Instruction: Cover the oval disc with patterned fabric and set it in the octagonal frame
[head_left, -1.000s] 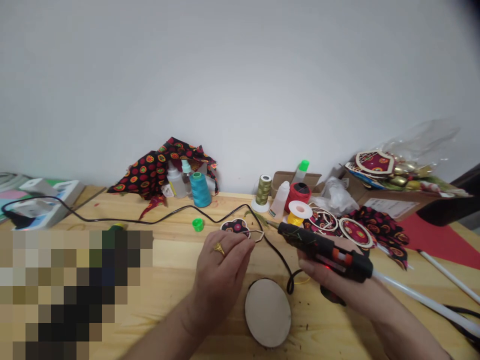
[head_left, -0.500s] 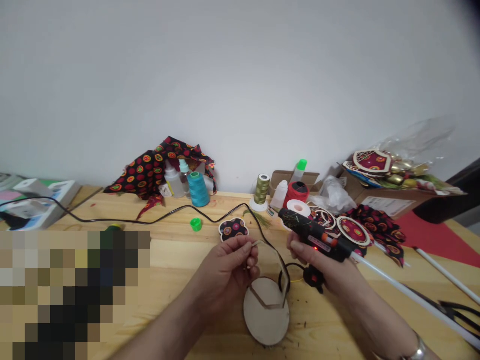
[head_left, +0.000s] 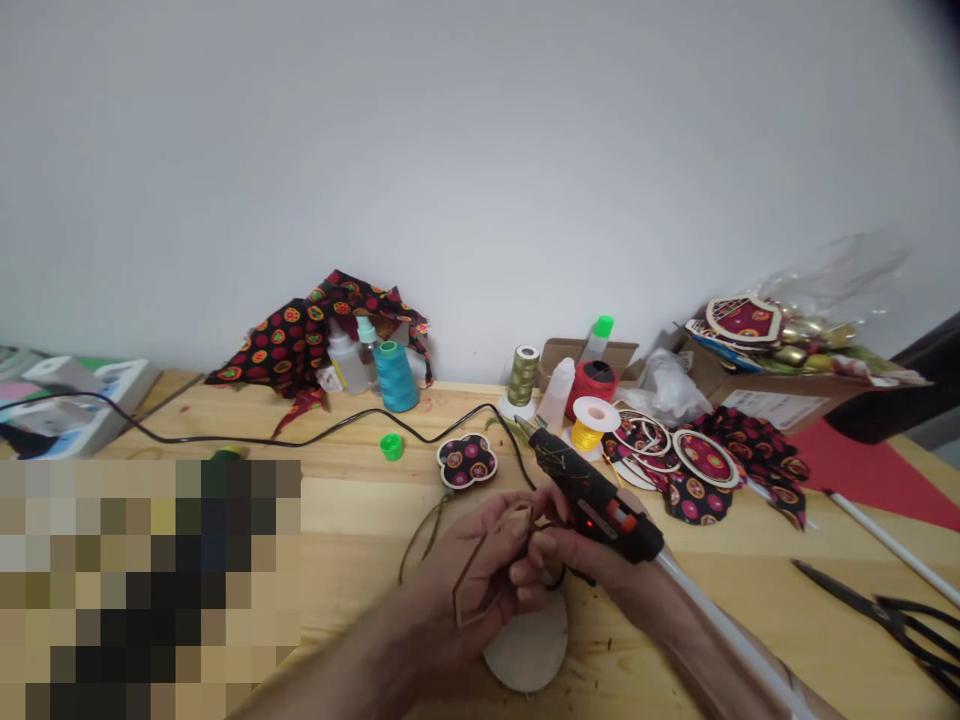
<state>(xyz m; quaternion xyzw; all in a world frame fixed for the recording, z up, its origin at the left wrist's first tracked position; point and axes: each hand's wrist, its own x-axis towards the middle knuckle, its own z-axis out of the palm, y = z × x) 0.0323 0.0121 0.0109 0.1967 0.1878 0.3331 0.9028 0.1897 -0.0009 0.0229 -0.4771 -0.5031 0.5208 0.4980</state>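
Note:
A thin wooden polygon-shaped frame (head_left: 456, 602) lies across my left hand (head_left: 491, 575), whose fingers pinch its upper end. Close against it, my right hand (head_left: 581, 560) holds a black glue gun (head_left: 589, 490) with a red light on. A long white glue stick (head_left: 720, 615) runs out of the gun's back end. The right fingertips meet the left fingers at the frame, and the exact contact is hidden. Below both hands lies a round pale wooden disc (head_left: 529, 650), partly covered by them. A flower-shaped fabric-covered piece (head_left: 467, 461) lies beyond the left hand.
Black scissors (head_left: 885, 615) lie at right. Farther back stand a blue thread cone (head_left: 396, 377), a yellow spool (head_left: 589, 432), glue bottles and patterned fabric (head_left: 292, 345). A black cord (head_left: 262, 441) crosses the table. A green cap (head_left: 391, 446) sits near the middle.
My right hand has moved left and down with the glue gun, meeting the left hand. The frame has turned from hanging over the disc to lying across my left palm.

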